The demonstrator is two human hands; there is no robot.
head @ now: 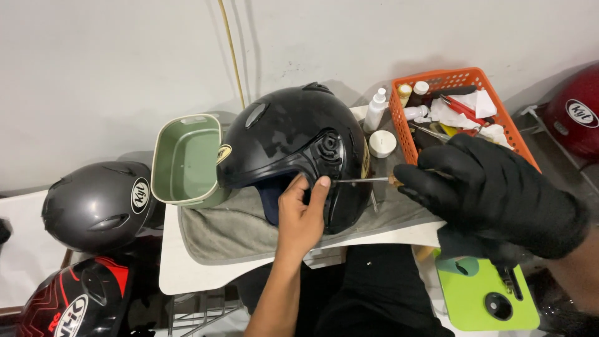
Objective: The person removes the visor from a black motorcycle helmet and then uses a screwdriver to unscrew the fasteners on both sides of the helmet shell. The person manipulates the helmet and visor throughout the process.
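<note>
On the grey towel (218,234), black helmet (293,150) lies steadied by my bare left hand (301,215), fingers spread against its hinge. My gloved right hand (493,190), clenched round a screwdriver (368,180), works the hinge screw; next I'd judge steady turning, tip seated.

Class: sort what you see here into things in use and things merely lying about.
In use: black helmet, screwdriver, left hand, gloved right hand, grey towel.

Lying about: green tub, orange basket, grey helmet, white bottle.
</note>
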